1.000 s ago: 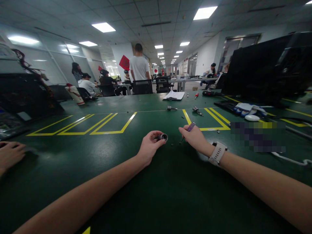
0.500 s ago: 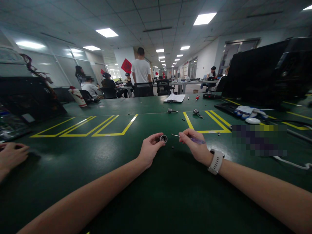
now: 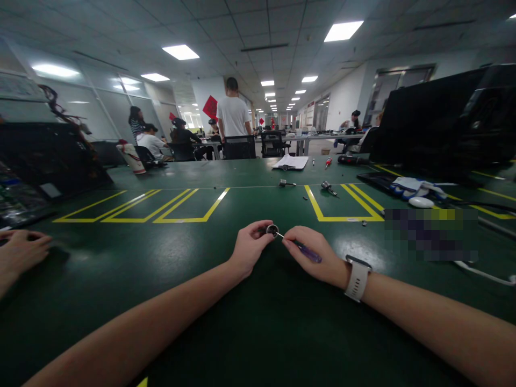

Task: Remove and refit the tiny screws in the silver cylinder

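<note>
My left hand (image 3: 250,248) pinches a small dark cylindrical part with a round metal opening (image 3: 272,230), its open end facing me just above the green table (image 3: 258,322). My right hand (image 3: 312,258), with a white watch on its wrist, holds a thin purple-handled screwdriver (image 3: 306,250). The screwdriver's metal tip touches the opening of the cylindrical part. Both hands sit close together at the middle of the table.
Another person's hand (image 3: 20,251) rests at the left edge. Loose metal parts (image 3: 285,184) and a tool (image 3: 328,188) lie near yellow floor-style markings (image 3: 338,207). A clipboard (image 3: 291,162), gloves (image 3: 411,186), a white mouse (image 3: 421,202) and black monitors (image 3: 435,121) stand farther back and right. People stand and sit beyond.
My right hand turned the screwdriver from upright to pointing left, then moved left until its tip met the cylindrical part. My left hand stayed nearly still with the part.
</note>
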`<move>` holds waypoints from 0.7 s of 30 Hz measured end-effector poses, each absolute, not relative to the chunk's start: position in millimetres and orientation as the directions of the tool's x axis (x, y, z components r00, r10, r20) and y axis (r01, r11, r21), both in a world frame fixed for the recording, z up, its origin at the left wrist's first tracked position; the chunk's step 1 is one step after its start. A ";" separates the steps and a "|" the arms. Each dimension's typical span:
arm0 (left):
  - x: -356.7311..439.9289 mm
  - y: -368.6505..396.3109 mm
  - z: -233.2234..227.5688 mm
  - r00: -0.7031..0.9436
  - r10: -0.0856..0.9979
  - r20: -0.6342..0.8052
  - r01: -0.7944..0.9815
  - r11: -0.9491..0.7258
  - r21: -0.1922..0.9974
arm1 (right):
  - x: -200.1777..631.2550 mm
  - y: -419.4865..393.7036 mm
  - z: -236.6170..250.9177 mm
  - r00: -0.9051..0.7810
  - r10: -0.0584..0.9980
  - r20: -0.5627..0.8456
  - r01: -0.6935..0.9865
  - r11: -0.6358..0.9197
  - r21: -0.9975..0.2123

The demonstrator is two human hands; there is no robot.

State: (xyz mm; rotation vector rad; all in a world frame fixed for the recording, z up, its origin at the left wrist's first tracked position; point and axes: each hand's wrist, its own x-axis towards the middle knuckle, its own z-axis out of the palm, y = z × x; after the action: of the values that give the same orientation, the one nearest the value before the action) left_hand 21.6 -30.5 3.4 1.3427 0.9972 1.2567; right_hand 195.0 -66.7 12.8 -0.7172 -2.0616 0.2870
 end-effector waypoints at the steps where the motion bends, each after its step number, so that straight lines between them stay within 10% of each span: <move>1: 21.6 -30.7 3.4 0.123 0.978 0.166 -0.060 -0.160 0.985 | 195.0 -66.5 12.4 -0.425 0.586 0.690 0.385 0.807 -0.448; 21: 19.7 -28.6 -0.7 0.114 0.973 0.199 -0.009 -0.199 0.980 | 192.8 -69.6 12.6 -0.478 0.544 0.689 0.425 0.830 -0.360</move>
State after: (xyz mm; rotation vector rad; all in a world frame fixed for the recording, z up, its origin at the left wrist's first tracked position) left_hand 19.7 -28.6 -0.7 1.4081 1.0240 1.2658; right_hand 192.8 -69.6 12.6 -0.7066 -2.1426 0.1752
